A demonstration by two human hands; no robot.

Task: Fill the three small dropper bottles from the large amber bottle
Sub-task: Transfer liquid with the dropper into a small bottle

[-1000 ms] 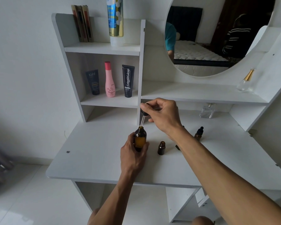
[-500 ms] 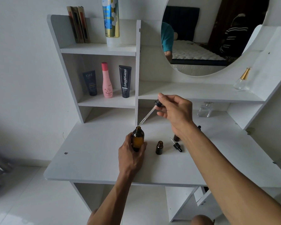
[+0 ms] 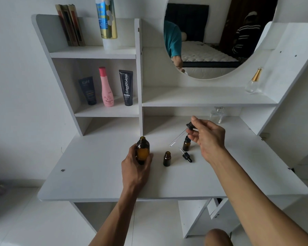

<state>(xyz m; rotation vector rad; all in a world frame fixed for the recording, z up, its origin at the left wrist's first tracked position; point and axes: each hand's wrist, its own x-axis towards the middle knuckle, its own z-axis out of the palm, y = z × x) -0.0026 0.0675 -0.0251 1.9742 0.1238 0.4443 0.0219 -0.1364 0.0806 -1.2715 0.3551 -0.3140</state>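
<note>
My left hand (image 3: pixel 136 166) grips the large amber bottle (image 3: pixel 142 150), which stands uncapped on the white desk (image 3: pixel 100 176). To its right my right hand (image 3: pixel 205 137) pinches the black bulb of a long glass dropper (image 3: pixel 180 134) that slants down to the left, in the air above the desk. A small amber bottle (image 3: pixel 167 158) stands open in the middle. Behind it a second small bottle (image 3: pixel 186 144) with a black cap is partly hidden by my right hand. A small dropper cap (image 3: pixel 186 155) lies on the desk between them. No third small bottle shows.
The shelf unit at the back left holds a pink bottle (image 3: pixel 106 87) and two dark tubes (image 3: pixel 126 87). A clear glass bottle (image 3: pixel 217 114) stands at the back under the mirror shelf, and another with a gold neck (image 3: pixel 253 81) on it. The desk's front edge is near my forearms.
My right hand has lifted the long dropper out of the large bottle and carried it right, over the small bottles. The left hand kept its hold on the large bottle.
</note>
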